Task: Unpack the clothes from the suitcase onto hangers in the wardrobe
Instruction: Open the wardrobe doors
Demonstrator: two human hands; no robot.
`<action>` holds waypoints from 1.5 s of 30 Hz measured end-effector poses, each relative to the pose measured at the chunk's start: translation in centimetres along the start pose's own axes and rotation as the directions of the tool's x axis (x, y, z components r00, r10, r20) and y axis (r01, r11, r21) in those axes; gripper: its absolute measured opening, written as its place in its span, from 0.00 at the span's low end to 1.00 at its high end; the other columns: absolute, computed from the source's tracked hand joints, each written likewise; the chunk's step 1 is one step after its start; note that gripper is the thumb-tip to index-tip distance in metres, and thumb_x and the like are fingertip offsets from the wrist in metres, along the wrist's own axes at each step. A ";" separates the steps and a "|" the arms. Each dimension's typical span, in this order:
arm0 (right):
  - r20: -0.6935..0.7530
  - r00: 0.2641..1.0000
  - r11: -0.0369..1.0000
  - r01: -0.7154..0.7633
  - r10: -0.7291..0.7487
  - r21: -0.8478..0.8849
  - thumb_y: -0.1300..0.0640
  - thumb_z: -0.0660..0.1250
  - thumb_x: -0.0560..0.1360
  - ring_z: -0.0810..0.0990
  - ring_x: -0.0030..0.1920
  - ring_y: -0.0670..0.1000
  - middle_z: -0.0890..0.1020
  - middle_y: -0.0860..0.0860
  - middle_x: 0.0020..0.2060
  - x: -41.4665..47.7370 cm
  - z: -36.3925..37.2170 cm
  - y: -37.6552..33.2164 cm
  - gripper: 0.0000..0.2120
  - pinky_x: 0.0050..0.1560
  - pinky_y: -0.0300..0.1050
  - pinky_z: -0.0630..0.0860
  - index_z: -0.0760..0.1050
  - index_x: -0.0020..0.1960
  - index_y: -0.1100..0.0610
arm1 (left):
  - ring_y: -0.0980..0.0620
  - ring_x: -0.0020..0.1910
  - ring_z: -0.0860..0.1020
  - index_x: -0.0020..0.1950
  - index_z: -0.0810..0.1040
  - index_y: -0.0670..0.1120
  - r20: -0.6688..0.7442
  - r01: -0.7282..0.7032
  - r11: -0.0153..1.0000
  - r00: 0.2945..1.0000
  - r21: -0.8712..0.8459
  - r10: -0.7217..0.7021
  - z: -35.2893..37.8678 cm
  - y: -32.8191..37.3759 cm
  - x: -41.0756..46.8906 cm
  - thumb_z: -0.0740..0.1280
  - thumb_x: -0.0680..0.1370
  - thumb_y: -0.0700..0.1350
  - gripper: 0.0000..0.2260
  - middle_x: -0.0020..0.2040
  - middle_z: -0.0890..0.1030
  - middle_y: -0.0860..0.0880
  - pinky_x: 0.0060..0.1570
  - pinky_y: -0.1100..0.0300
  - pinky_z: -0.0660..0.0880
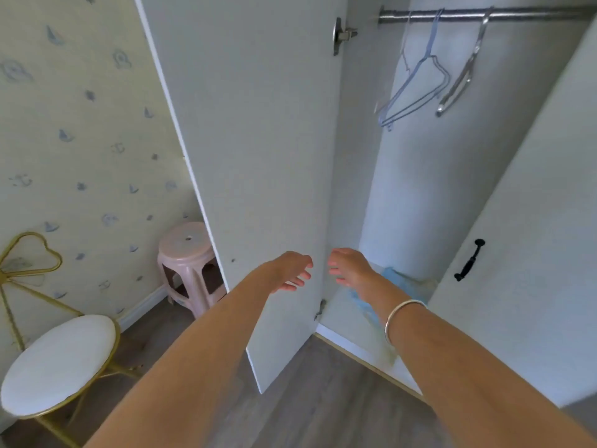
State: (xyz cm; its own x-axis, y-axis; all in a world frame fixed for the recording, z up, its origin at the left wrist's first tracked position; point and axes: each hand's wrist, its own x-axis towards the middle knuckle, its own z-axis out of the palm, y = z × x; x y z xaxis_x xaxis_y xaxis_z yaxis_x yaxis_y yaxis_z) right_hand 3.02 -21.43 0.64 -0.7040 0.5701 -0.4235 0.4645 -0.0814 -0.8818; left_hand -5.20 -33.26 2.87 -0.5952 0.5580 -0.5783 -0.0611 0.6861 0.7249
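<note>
Both empty, fingers loosely spread, left hand (pixel 292 270) and right hand (pixel 350 268) before the open white wardrobe (pixel 452 189); best unhook the pale-blue wire hanger (pixel 416 88) cleanly, crumpled light-blue garment (pixel 403 282) on its floor

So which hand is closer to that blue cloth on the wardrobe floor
Right. The right hand reaches into the wardrobe, just left of and partly overlapping the blue cloth. The left hand is farther left, in front of the open door.

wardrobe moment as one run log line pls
wardrobe doors open | hangers bare on rail | both hands empty | blue cloth on floor
</note>
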 end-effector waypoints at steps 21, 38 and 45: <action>-0.557 0.802 0.965 -0.086 0.215 0.250 0.64 0.62 0.76 0.68 0.44 0.53 0.69 0.53 0.37 2.2 -26.9 5.9 0.12 0.51 0.50 0.73 0.73 0.54 0.72 | 0.50 0.53 0.70 0.57 0.68 0.51 0.402 -0.376 0.923 0.860 0.078 0.316 20.1 19.8 11.1 0.55 0.81 0.46 0.06 0.56 0.70 0.49 0.58 0.54 0.71; -0.649 0.721 0.956 -0.066 0.244 0.287 0.65 0.60 0.74 0.56 0.29 0.50 0.57 0.50 0.29 6.1 -23.4 6.2 0.17 0.19 0.30 0.62 0.56 0.33 0.54 | 0.47 0.56 0.76 0.48 0.76 0.45 0.638 -0.431 0.902 0.698 0.011 0.326 22.0 23.7 16.6 0.48 0.83 0.56 0.22 0.53 0.80 0.44 0.67 0.53 0.67; -0.700 0.675 0.964 -0.064 0.232 0.258 0.52 0.68 0.75 0.74 0.58 0.54 0.74 0.55 0.58 -0.8 -20.4 9.9 0.37 0.56 0.43 0.68 0.47 0.74 0.51 | 0.47 0.54 0.81 0.49 0.79 0.43 0.710 -0.458 0.887 0.643 0.055 0.288 21.6 19.6 10.5 0.53 0.80 0.63 0.25 0.53 0.83 0.43 0.60 0.54 0.75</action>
State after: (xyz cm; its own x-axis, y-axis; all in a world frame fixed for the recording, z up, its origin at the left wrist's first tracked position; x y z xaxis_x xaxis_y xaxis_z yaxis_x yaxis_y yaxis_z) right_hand 19.17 -6.02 -3.50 0.0085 0.9384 -0.3456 0.3542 -0.3260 -0.8765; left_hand 4.65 -3.90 2.96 0.1683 0.8876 -0.4288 0.2624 0.3789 0.8874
